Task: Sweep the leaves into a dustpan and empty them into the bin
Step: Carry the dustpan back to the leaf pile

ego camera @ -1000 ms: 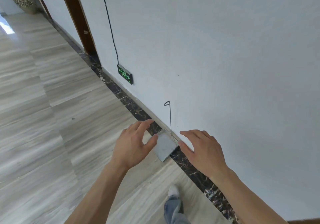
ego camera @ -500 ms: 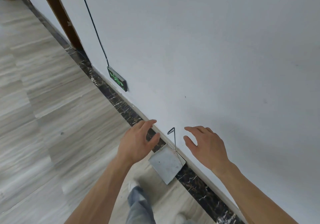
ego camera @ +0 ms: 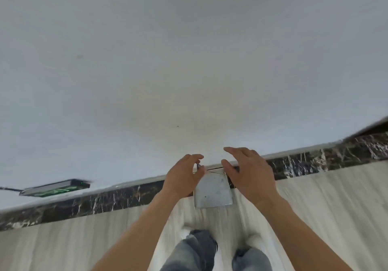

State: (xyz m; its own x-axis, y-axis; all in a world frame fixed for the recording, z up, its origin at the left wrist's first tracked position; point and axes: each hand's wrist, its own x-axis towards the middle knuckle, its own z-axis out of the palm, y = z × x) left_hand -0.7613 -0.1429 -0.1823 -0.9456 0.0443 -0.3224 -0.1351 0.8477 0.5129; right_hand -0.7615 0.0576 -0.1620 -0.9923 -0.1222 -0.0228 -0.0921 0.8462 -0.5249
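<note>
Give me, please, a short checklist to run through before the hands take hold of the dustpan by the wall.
1. Dustpan in view and reachable, at the dark skirting: ok.
2. Left hand at the wire handle: ok; grasp closed: cannot tell.
3. Right hand open, beside the pan: ok.
4. Feet clear of the pan: ok.
5. Leaves, broom and bin located: not ok, none in view.

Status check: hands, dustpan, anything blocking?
Left hand open, fingers at the wire handle, grip not confirmed. Right hand open, empty, beside the dustpan. Dustpan on floor against the wall. No leaves or bin in view, nothing blocking.
</note>
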